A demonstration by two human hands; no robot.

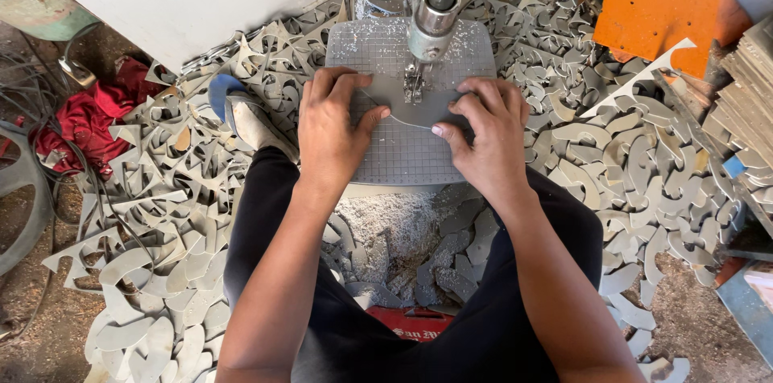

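A grey flat board piece (407, 105) lies on the gridded saw table (403, 157) under the blade and metal head (431, 24) of a scroll saw. My left hand (332, 129) presses flat on the piece's left side, fingers spread. On the right side my right hand (483, 133) does the same, thumb close to a thin curved cut line. Both thumbs nearly meet below the blade.
Grey cut-out scraps (636, 157) lie piled all round the saw table and between my knees. An orange board (668, 4) is at the back right, stacked boards (753, 85) at the right edge, a red cloth (84, 121) and cables at the left. Sawdust covers the floor.
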